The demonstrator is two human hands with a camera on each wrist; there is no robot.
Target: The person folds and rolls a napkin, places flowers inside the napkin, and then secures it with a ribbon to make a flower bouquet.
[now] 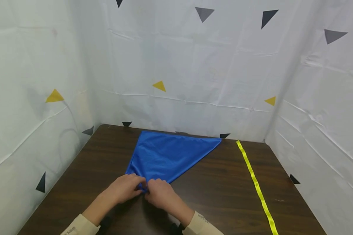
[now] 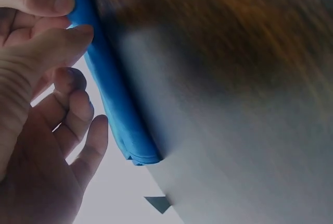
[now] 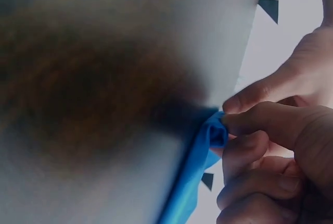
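A shiny blue cloth [image 1: 167,150], folded into a triangle, lies on the dark wooden table. Both hands are at its near corner, close together. Between thumb and fingers my left hand [image 1: 126,187] pinches the cloth's edge; its other fingers are loosely bent in the left wrist view. Right beside it my right hand [image 1: 161,194] pinches the same corner, the remaining fingers curled in. A small rolled or folded end of the cloth [image 3: 216,133] shows at the fingertips in the right wrist view. In the left wrist view the cloth [image 2: 117,99] appears as a narrow layered strip.
A long yellow ribbon [image 1: 257,186] runs from the back to the front of the table [image 1: 220,195] on the right side. White sheets [image 1: 179,58] with dark, grey and yellow triangles hang behind and at both sides of the table.
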